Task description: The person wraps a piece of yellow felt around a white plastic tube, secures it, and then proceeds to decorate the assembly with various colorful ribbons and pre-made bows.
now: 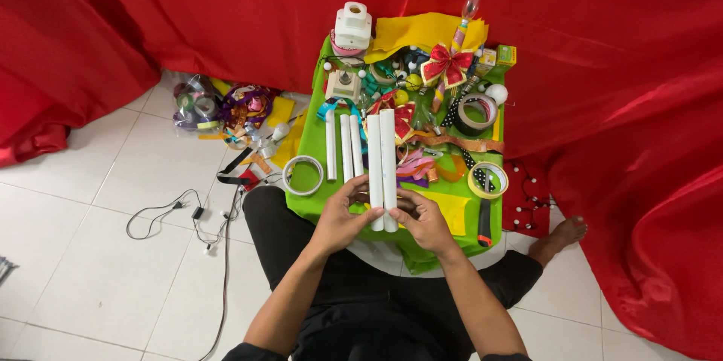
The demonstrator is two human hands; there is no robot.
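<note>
**Two white tubes in hand, three more waiting on the bench**

Starting at the left, the tiled floor holds a loose black cable (pixel 177 214) and a heap of ribbon rolls (pixel 226 109) against the red cloth backdrop (pixel 151 7). None of that is being touched.

On the green-covered bench (pixel 320 82), a roll of clear tape (pixel 303 175) lies at the near left corner. Beside it three thin white tubes (pixel 343 146) lie side by side, apart from the hands.

The left hand (pixel 339 218) has its grip curled around the near end of two thicker white tubes (pixel 382 165), which are pressed together lengthwise and point away from the person. The right hand (pixel 423 219) pinches the same pair from the other side. No tape or ribbon shows on the pair, so as far as I can judge the two are only lined up, not yet fastened.

Further right lie a red bow (pixel 446 63), a dark tape roll (pixel 476 112), a yellow-rimmed tape roll (pixel 488 179) and a black-handled cutter (pixel 484 223), all lying unused.
</note>
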